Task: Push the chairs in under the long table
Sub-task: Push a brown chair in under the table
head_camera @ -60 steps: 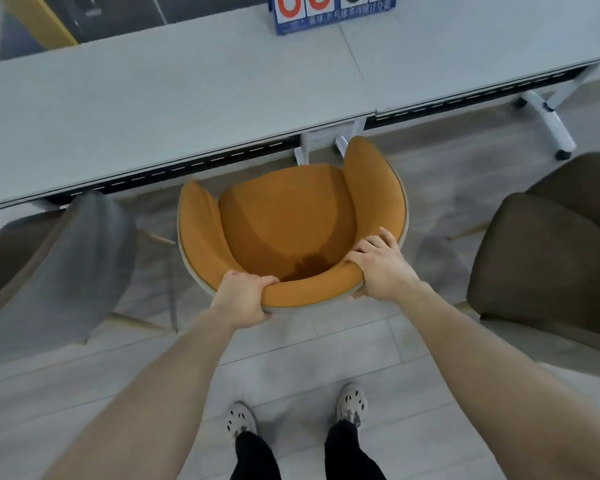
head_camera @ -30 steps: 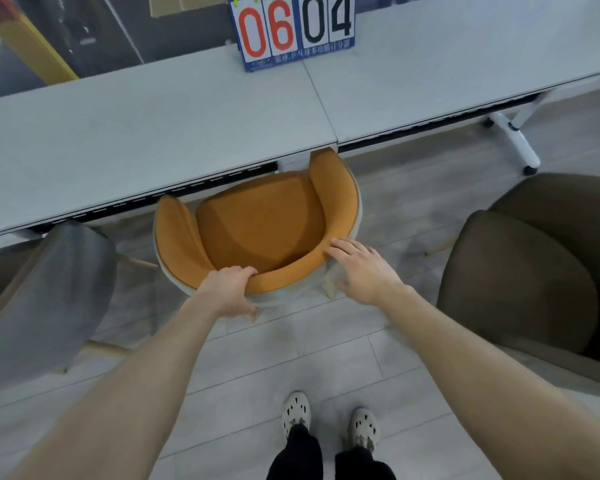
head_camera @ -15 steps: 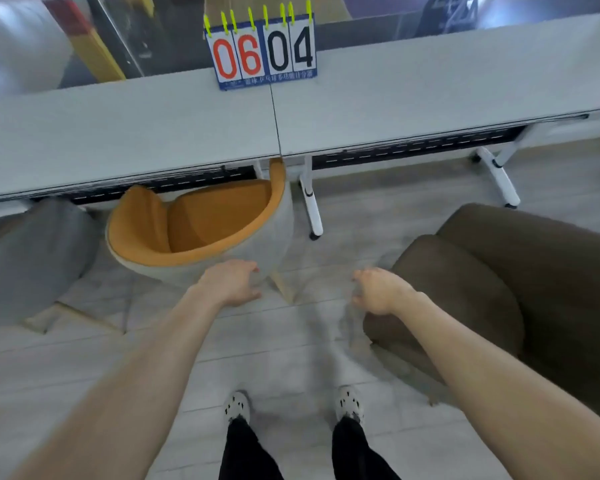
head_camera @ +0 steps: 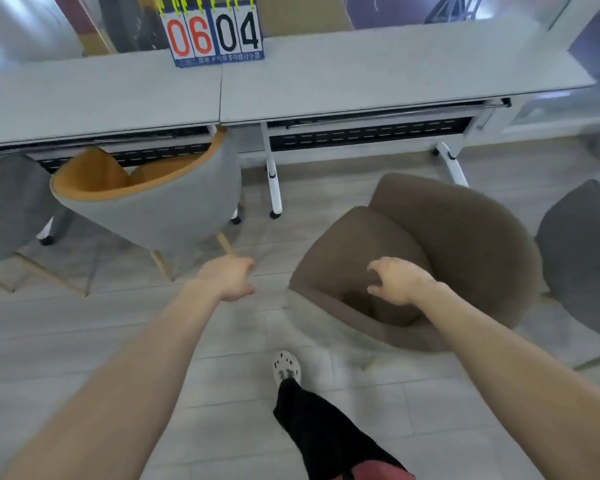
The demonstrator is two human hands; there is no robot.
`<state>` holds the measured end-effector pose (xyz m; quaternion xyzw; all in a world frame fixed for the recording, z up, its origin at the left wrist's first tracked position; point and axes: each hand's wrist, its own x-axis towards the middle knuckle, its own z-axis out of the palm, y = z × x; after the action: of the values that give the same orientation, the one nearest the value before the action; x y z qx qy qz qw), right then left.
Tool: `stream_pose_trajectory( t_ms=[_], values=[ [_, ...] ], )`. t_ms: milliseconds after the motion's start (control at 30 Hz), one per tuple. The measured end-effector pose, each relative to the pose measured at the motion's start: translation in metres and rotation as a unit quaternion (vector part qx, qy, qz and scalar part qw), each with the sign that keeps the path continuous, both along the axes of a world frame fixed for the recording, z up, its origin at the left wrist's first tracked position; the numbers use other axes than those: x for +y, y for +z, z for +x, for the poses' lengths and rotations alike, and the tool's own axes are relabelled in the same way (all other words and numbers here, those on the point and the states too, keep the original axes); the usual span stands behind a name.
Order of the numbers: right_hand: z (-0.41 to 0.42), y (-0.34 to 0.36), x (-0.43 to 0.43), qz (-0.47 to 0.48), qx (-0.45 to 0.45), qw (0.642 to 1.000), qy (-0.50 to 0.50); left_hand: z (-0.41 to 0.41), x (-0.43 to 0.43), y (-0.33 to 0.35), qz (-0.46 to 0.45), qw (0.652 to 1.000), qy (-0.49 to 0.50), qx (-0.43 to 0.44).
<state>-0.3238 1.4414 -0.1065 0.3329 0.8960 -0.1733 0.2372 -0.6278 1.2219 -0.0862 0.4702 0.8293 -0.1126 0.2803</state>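
Note:
The orange chair [head_camera: 160,199], grey on its outer shell, stands at the left with its seat under the long grey table [head_camera: 343,81]. A brown chair [head_camera: 458,237] stands out on the floor at the right, turned at an angle, away from the table edge. My left hand [head_camera: 227,277] hangs over the floor between the two chairs, fingers loosely curled, holding nothing. Above the brown chair's seat hovers my right hand [head_camera: 397,280], fingers spread, not touching it.
A grey chair [head_camera: 9,206] sits at the far left by the table, another grey chair [head_camera: 582,251] at the far right. White table legs [head_camera: 274,188] on castors stand between the orange and brown chairs. A scoreboard [head_camera: 215,32] reading 06 04 stands on the table. My foot [head_camera: 286,367] is mid-step on the wooden floor.
Both hands let go of the orange chair after pushing it under the table. I have shifted right; my right hand now reaches over the brown chair.

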Motion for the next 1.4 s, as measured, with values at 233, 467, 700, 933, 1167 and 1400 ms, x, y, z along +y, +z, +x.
stream_pose_trajectory(
  t_ms=[233,467,700,933,1167,1400],
  values=[
    [0.163,0.006,0.011,0.013,-0.019,1.0,0.013,0.173,0.002,-0.028,-0.011,0.998,0.009,-0.056],
    [0.254,0.012,0.088,0.046,0.001,0.996,0.079,0.301,0.051,-0.049,-0.013,0.998,0.021,-0.064],
    [0.287,-0.022,0.205,0.074,-0.014,0.971,0.228,0.421,0.151,-0.085,0.037,0.998,0.042,-0.031],
    [0.258,-0.074,0.289,0.078,0.042,0.957,0.278,0.489,0.207,-0.142,0.102,0.979,0.15,0.088],
    [0.259,-0.105,0.299,0.09,0.109,0.949,0.282,0.467,0.199,-0.155,0.136,0.978,0.117,0.108],
    [0.243,-0.113,0.261,0.147,0.122,0.948,0.254,0.376,0.188,-0.156,0.095,0.987,0.051,0.118]
  ],
)
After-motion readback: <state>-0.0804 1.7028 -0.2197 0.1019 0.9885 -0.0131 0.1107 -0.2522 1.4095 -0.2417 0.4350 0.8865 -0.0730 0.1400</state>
